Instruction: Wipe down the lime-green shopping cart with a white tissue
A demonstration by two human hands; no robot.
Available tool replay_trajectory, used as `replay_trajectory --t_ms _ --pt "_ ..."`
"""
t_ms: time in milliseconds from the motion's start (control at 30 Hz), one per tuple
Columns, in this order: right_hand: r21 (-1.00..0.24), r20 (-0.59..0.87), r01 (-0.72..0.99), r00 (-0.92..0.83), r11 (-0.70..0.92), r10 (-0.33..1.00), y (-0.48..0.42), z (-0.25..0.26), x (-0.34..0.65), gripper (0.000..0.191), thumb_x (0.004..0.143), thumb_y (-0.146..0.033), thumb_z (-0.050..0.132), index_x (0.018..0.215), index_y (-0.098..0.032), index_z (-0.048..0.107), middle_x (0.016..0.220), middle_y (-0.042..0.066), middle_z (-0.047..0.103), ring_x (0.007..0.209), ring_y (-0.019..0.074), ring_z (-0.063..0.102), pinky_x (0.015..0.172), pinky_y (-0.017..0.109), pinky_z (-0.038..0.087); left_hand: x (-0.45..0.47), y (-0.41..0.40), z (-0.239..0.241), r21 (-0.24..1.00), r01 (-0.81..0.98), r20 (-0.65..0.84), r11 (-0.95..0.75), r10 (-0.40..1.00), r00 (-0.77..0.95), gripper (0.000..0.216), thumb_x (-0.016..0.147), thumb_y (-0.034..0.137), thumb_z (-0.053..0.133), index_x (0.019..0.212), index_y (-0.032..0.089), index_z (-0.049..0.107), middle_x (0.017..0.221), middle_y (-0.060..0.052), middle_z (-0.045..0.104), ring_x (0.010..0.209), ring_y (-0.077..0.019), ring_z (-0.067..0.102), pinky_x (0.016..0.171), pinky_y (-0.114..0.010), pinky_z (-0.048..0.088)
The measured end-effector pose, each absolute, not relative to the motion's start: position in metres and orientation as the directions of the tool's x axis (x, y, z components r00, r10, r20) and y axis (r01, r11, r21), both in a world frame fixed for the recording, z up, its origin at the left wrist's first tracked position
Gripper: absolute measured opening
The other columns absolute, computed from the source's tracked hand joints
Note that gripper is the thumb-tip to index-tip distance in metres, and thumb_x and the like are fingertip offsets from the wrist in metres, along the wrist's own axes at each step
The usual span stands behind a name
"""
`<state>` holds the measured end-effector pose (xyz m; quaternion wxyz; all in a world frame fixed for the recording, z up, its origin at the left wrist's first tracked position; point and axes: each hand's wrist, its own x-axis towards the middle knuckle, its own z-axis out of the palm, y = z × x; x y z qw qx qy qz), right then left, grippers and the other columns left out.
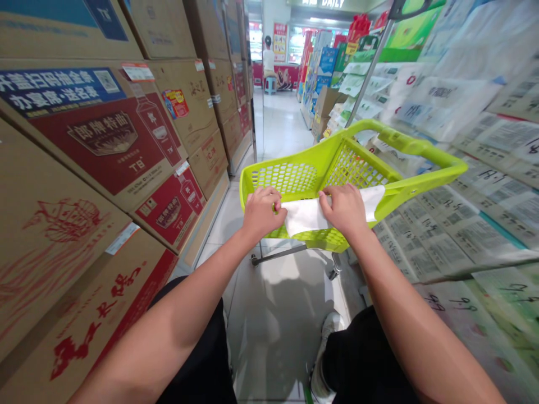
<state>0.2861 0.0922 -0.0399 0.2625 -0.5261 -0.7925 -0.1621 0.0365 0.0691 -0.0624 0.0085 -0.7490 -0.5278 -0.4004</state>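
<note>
A lime-green plastic shopping cart (421,148) stands in the narrow aisle just ahead of me. A white cloth or paper sheet (305,216) lies over its near rim. My left hand (261,210) is closed, pinching the sheet's left end. My right hand (345,207) is closed too, its fingers gripping the sheet near the middle. Both forearms reach forward from the bottom of the view.
Stacked cardboard cartons (105,140) wall the left side of the aisle. Shelves of white packaged goods (463,129) line the right. The white tiled floor (278,314) runs ahead to the shop's far end, where a person (268,56) sits on a stool.
</note>
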Motion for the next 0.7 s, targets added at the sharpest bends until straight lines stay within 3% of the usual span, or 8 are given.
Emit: replay_trajectory --t_ms 67,200,333,500,600,700 --pt "0.010 0.569 0.924 -0.319 0.382 0.758 0.092 -0.042 0.286 0.037 0.105 -0.037 0.047 0.094 -0.017 0.076 0.094 0.016 0.078 0.091 0.0329 0.063 0.096 0.048 0.039 0.038 0.067 -0.063 0.359 0.813 0.598 -0.460 0.782 0.178 0.009 0.081 0.020 0.069 0.084 0.024 0.062 0.108 -0.006 0.076 0.105 -0.0301 0.067 0.086 -0.046 0.048" --pt "0.085 0.510 0.895 -0.416 0.438 0.753 0.084 -0.046 0.275 0.036 0.107 -0.036 0.046 0.099 -0.018 0.077 0.097 0.013 0.078 0.095 0.0316 0.062 0.093 0.046 0.037 0.040 0.071 -0.068 0.265 0.800 0.576 -0.539 0.753 0.317 0.031 0.099 0.037 0.062 0.125 0.022 0.066 0.125 -0.008 0.075 0.116 -0.0300 0.068 0.092 -0.045 0.048" --pt "0.098 0.478 0.853 -0.493 0.513 0.727 0.080 -0.046 0.267 0.039 0.109 -0.039 0.044 0.106 -0.021 0.077 0.098 0.010 0.078 0.096 0.0284 0.061 0.096 0.043 0.035 0.038 0.079 -0.073 0.195 0.787 0.542 -0.585 0.733 0.410 0.031 0.109 0.045 0.049 0.115 0.024 0.072 0.119 -0.006 0.076 0.113 -0.0267 0.068 0.094 -0.041 0.048" --pt "0.060 0.511 0.922 -0.358 0.383 0.782 0.095 -0.041 0.287 0.049 0.110 -0.038 0.039 0.084 -0.019 0.076 0.089 0.012 0.078 0.088 0.0272 0.062 0.095 0.041 0.035 0.036 0.085 -0.076 0.292 0.752 0.591 -0.591 0.730 0.344 0.029 0.109 0.040 0.051 0.104 0.021 0.073 0.118 -0.006 0.077 0.113 -0.0234 0.069 0.099 -0.037 0.049" --pt "0.048 0.520 0.952 -0.281 0.301 0.807 0.102 -0.039 0.296 0.046 0.108 -0.035 0.042 0.081 -0.018 0.076 0.089 0.013 0.078 0.085 0.0273 0.063 0.093 0.042 0.034 0.037 0.082 -0.075 0.263 0.768 0.540 -0.584 0.748 0.385 0.032 0.109 0.044 0.052 0.115 0.023 0.075 0.114 -0.005 0.080 0.109 -0.0240 0.072 0.090 -0.038 0.049" --pt "0.030 0.535 0.959 -0.253 0.282 0.806 0.098 -0.043 0.289 0.038 0.105 -0.037 0.049 0.089 -0.019 0.078 0.097 0.012 0.080 0.093 0.0289 0.065 0.096 0.043 0.032 0.036 0.076 -0.071 0.151 0.792 0.517 -0.591 0.730 0.446 0.035 0.110 0.045 0.049 0.127 0.024 0.072 0.114 -0.005 0.081 0.109 -0.0254 0.073 0.088 -0.041 0.046"
